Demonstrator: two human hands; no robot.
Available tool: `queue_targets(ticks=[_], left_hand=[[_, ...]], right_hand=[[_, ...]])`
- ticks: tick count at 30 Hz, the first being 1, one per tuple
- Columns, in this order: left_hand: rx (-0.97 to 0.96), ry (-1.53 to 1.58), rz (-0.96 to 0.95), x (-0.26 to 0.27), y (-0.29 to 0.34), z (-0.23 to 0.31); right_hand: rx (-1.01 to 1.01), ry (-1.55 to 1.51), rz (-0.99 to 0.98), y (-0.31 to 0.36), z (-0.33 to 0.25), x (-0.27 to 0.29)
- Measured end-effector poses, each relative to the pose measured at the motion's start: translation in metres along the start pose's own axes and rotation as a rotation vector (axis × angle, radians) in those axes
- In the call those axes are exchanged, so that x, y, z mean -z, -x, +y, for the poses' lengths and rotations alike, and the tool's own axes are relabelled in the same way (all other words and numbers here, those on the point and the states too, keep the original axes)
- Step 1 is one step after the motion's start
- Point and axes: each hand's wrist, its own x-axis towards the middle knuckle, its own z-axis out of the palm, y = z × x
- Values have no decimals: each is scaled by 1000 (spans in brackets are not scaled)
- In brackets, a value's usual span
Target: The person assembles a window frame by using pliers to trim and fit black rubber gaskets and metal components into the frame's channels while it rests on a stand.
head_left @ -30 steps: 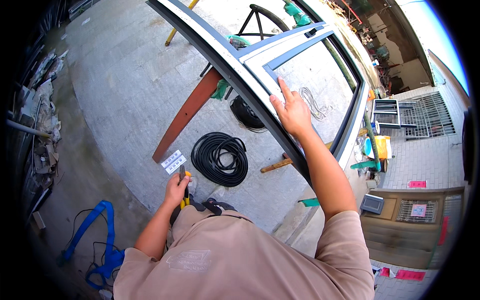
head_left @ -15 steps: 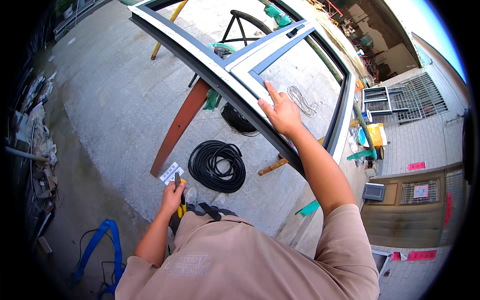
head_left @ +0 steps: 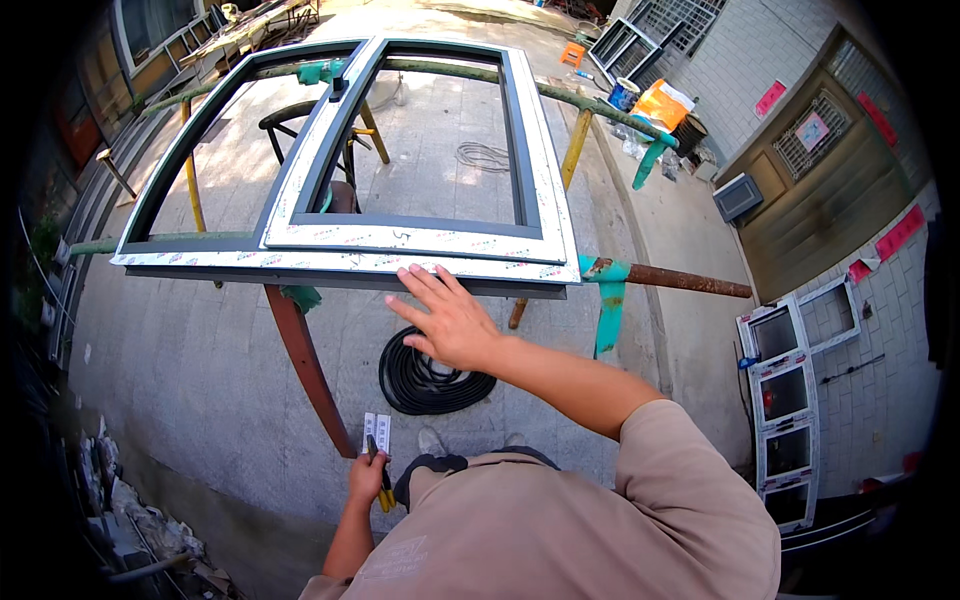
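Observation:
My left hand point(head_left: 364, 477), low and near my legs, is closed on yellow-handled pliers point(head_left: 386, 496) with dark jaws pointing away from me. White printed strips point(head_left: 377, 430) show just beyond the jaws; I cannot tell whether they are held or lie on the floor. A window frame point(head_left: 330, 262), grey with white printed film and an inner sash, lies flat on trestles ahead of me. My right hand point(head_left: 448, 328) is open at its near edge, fingers spread. Its fingertips overlap the film-covered border, but contact is hard to judge.
A coil of black hose point(head_left: 435, 372) lies on the paving below the frame. Green-wrapped trestle poles point(head_left: 690, 281) jut out at the right. A dark chair point(head_left: 290, 118) stands beneath the frame. More window frames point(head_left: 783, 400) lean by the right wall; rubble point(head_left: 140, 510) lines the left.
My view has swung, so the window frame now lies straight across ahead. My right hand has gone from the sash corner to the frame's near edge, fingers spreading. The left still grips the pliers.

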Motion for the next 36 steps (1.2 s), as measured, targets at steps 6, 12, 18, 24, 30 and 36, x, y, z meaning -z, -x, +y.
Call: queue_targets(ticks=[6, 12, 18, 24, 30, 36], left_hand=[[-87, -263, -160, -45, 0, 70], [-188, -380, -395, -143, 4, 150], [-658, -491, -608, -305, 63, 271], [-977, -404, -904, -412, 147, 414], [-1049, 14, -1111, -485, 172, 519], [-761, 337, -1199, -570, 201, 613]], right_hand=[[-408, -176, -153, 269, -5, 3], [-945, -259, -186, 525, -24, 14], [-1106, -376, 25, 627, -13, 48], [-1255, -630, 159, 642, 36, 94], [-1142, -893, 353, 615, 113, 150], [-1230, -949, 442, 626, 182, 218]])
